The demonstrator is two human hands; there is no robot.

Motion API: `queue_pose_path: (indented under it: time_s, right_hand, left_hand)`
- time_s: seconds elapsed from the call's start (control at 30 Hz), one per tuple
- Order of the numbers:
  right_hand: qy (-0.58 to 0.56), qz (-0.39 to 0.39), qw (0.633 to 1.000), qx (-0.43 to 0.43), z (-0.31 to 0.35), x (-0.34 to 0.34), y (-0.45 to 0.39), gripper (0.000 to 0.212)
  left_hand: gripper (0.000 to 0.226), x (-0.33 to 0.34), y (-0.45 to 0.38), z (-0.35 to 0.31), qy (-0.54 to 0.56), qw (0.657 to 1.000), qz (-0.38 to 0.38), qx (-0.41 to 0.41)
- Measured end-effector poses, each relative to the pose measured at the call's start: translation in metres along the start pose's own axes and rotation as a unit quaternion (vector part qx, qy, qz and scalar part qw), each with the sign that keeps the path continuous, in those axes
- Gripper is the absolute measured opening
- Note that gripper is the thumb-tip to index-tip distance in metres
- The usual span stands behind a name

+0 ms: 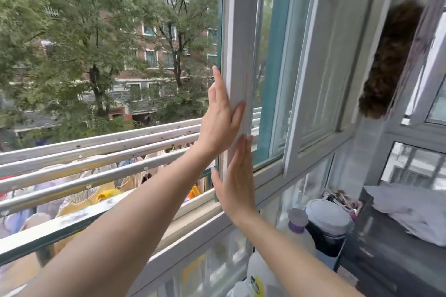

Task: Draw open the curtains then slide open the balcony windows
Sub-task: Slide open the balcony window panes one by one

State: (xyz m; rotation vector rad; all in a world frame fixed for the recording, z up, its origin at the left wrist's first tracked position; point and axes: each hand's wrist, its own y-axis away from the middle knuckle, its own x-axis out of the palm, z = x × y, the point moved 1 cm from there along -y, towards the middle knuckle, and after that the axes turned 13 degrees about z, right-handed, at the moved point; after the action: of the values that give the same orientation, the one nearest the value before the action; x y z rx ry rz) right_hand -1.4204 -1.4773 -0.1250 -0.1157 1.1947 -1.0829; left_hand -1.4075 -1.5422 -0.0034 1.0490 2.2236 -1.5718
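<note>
1. Left hand (220, 118): flat and open, palm and fingers laid against the outer edge of the sash (237, 55), thumb wrapped onto its inner face. A pressing hold, not a closed grip.
2. Right hand (235, 181): just below the left, also flat and open, fingers extended up the same edge; it clasps nothing.
3. Sash position: its upright stile stands directly under both palms, with open air to the left of the grip and the stacked panes (311, 75) to the right. The opening already looks wide, so the slide is judged to be near its end (no curtain can be made out in this view).
4. Risk, slipping: flat palms depend on friction alone; a stiff track (243, 190) could let the hands skid off the painted stile toward the open side.
5. Risk, pinching: the left thumb lies on the face nearest the overlapping panes; a sudden run to the right could trap it against the neighbouring frame.
6. Risk, jamming: pushing high and low unevenly could rack the sash in its track.
7. Risk, knocking: bottles (299, 229) stand below and right of the grip, near the right forearm.
</note>
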Motion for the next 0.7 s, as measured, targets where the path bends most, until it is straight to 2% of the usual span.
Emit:
queue_pose_path:
  time_s: [0.2, 0.33, 0.57, 0.7]
  right_hand:
    - [-0.009, -0.100, 0.990, 0.104, 0.022, 0.022, -0.014, 0.092]
    - [0.008, -0.168, 0.979, 0.117, 0.018, 0.036, -0.021, 0.089]
    - [0.028, -0.186, 0.980, 0.062, 0.006, 0.048, -0.032, 0.099]
    - [0.010, -0.174, 0.982, 0.069, -0.014, 0.042, -0.040, 0.100]
  left_hand:
    - [0.083, -0.009, 0.001, 0.008, 0.029, 0.997, 0.052, 0.057]
    - [0.083, -0.011, -0.002, 0.015, 0.050, 0.992, 0.057, 0.101]
    - [0.080, 0.007, -0.016, 0.036, 0.025, 0.990, -0.005, 0.139]
    - [0.080, 0.025, -0.027, 0.033, 0.044, 0.989, 0.001, 0.143]
